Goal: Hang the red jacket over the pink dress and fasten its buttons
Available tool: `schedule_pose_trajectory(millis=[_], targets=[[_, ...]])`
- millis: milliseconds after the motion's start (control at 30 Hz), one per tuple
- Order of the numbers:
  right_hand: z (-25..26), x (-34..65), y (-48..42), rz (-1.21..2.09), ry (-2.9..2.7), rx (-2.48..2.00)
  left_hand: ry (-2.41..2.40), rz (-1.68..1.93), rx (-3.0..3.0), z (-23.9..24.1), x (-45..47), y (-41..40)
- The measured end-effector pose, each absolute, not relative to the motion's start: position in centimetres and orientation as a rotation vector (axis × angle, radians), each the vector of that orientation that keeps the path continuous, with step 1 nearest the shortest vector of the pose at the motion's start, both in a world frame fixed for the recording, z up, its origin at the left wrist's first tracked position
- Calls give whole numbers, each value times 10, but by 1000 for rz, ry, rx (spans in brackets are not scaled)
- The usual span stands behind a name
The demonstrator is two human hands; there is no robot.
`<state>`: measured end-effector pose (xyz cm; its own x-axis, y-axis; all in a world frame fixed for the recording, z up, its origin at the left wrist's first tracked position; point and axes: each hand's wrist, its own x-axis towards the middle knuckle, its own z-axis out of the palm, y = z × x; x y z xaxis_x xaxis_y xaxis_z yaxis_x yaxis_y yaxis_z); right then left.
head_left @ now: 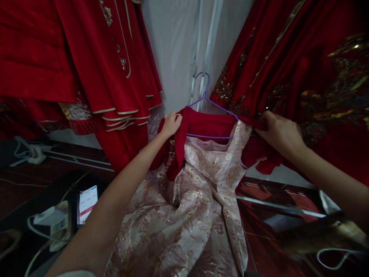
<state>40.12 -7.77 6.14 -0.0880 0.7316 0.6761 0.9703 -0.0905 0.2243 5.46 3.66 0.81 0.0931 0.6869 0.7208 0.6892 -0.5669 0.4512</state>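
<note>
I find the dress (173, 227) centred below the hanger (205, 93), its pale pink-beige cloth woven with shiny floral patterns and deeply creased. The neckline is squared, with a wide shoulder strap on the picture's right side. The red garment (211, 121) about the hanger is smooth and matte, with a beaded tassel (170, 156) hanging at its front. The hanger is thin, purple and triangular, its hook curved. Embroidered red clothes (250, 73) hang alongside.

I record the left arm reaching forward, the left hand (173, 122) with fingers curled, pinching the red cloth beside the hanger's shoulder. The right arm angles inward from the side; the right hand (282, 132) pinches a red fold drawn outward, thumb beneath.
</note>
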Motion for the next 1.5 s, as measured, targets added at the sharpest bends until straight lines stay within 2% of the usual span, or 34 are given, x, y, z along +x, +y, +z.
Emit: schedule_pose_trajectory(millis=[167,300,500,667,833,900,1067,1133,1367,1500], targets=[[48,395,-85,-559,-1963,-1837,-1496,-1484,-2287,6,56,38],[40,398,-76,-448,-2025,-1817,-1543,-1413,-2261,5,57,37],[16,394,-32,-40,-1679,-1591,-1544,-1195,-2252,3,60,30],[8,339,-9,161,-1691,-1445,-1529,-1036,-2258,4,58,16],[18,280,-27,603,-1713,-1216,-1560,-1001,-2272,7,52,19],[21,276,-36,607,-1790,-1151,-1557,-1027,-2306,8,49,23],[19,309,-47,279,-1877,-1140,-1533,-1166,-2237,10,46,12],[18,320,-47,246,-1860,-1171,-1512,-1223,-2137,9,49,-1],[-4,279,-37,512,-1813,-968,-1220,-960,-2538,-10,91,-29],[-18,252,-42,632,-1812,-806,-1197,-1079,-2632,-25,94,-31]])
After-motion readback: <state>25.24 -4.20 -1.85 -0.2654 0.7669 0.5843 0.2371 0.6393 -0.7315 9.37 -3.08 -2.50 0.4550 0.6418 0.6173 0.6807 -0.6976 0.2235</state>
